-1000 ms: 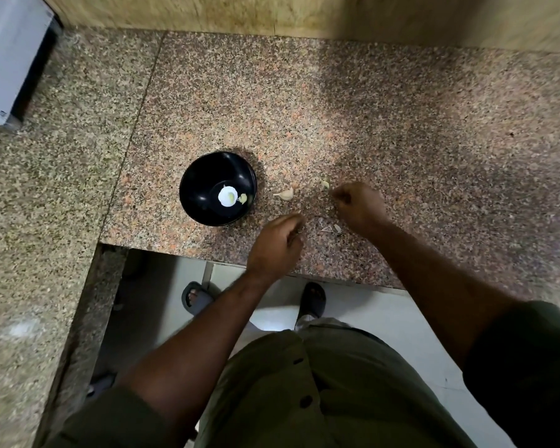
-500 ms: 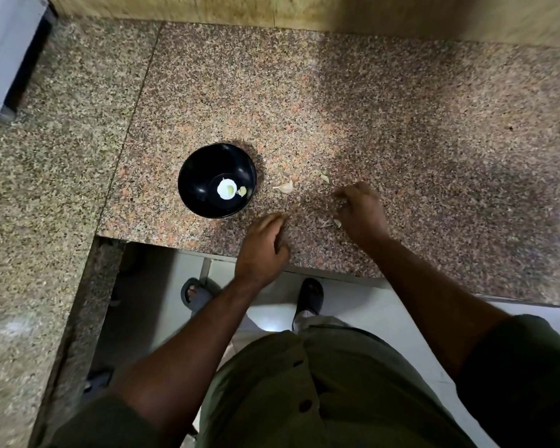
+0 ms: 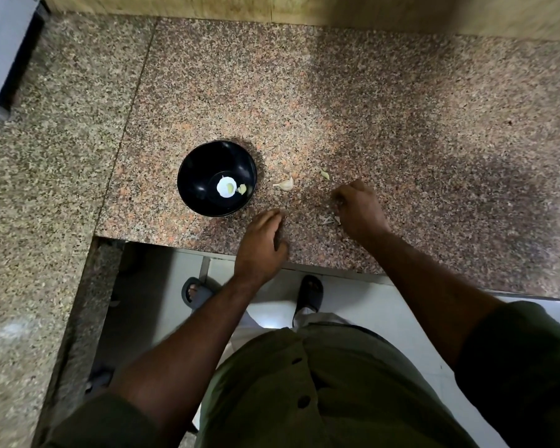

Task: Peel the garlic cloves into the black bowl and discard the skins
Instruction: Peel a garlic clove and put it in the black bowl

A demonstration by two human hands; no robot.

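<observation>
**Dim counter, one hot glare spot**

You get dim, warm light over the granite counter, with broad soft shadow darkening its right side. A white glare sits inside the black bowl (blown out). Edges bow and smear slightly.

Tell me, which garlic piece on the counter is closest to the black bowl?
The bigger whitish garlic clove, just right of the bowl. The smaller piece lies farther right.
</observation>
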